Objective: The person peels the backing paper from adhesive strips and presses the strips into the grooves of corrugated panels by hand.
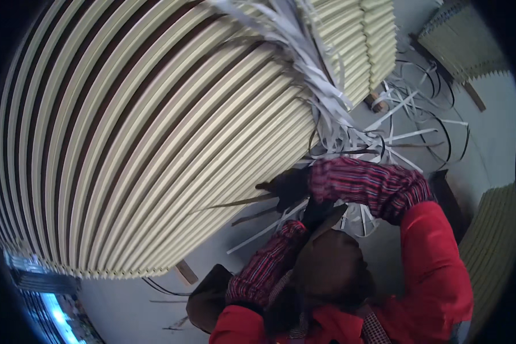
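My right hand [288, 187], in a dark glove below a striped sleeve, is in front of the lower edge of a large stack of cream ribbed panels [172, 155]. It appears closed round a thin brownish strip [241, 202], whose end sticks out leftward across the panels. Just below it is my left hand [315, 213], also dark-gloved, close to the right one; its fingers are lost in shadow. Beyond my right wrist a thick bunch of white strips [312, 74] hangs down the stack and spreads at the floor.
Loose white and black strapping [424, 109] lies tangled on the pale floor [132, 309]. Wooden blocks [186, 272] show under the stack. More ribbed panels stand at the upper right [464, 43] and lower right [493, 241].
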The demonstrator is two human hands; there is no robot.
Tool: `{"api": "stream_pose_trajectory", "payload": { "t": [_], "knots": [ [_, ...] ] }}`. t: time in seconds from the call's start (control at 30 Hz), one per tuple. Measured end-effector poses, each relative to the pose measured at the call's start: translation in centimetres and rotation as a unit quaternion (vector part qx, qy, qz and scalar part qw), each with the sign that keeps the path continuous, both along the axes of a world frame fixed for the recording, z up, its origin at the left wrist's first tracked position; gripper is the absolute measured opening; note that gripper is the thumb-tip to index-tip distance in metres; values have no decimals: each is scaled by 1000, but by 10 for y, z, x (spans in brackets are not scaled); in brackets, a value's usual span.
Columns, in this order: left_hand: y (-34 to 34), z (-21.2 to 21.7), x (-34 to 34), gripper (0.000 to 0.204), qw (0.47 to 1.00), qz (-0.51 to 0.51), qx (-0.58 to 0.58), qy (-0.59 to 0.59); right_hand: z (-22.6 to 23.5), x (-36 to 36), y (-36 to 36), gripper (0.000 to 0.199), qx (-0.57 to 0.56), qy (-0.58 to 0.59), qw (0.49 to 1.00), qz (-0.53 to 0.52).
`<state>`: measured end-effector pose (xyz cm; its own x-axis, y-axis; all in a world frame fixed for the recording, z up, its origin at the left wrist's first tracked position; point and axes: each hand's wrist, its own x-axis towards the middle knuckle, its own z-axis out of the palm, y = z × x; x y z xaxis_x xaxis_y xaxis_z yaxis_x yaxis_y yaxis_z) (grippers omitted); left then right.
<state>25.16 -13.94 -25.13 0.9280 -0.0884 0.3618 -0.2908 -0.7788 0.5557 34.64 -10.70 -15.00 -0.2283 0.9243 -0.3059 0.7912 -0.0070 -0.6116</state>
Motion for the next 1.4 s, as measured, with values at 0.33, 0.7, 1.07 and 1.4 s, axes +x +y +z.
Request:
{"api": "stream_pose_trajectory", "payload": {
  "t": [0.33, 0.7, 1.07, 1.4],
  "knots": [
    [20, -8, -4, 36, 940, 157, -252, 170, -44, 177, -38, 22, 324, 18, 907, -267],
    [28, 16, 2, 34, 902, 179, -326, 218, -71, 191, -27, 24, 392, -89, 888, -223],
    [149, 68, 55, 62, 786, 105, 603, 84, -32, 182, -19, 60, 157, -188, 908, -339],
    [268, 77, -146, 62, 523, 54, 849, 56, -29, 190, -43, 46, 222, -258, 883, -325]
  ]
}}
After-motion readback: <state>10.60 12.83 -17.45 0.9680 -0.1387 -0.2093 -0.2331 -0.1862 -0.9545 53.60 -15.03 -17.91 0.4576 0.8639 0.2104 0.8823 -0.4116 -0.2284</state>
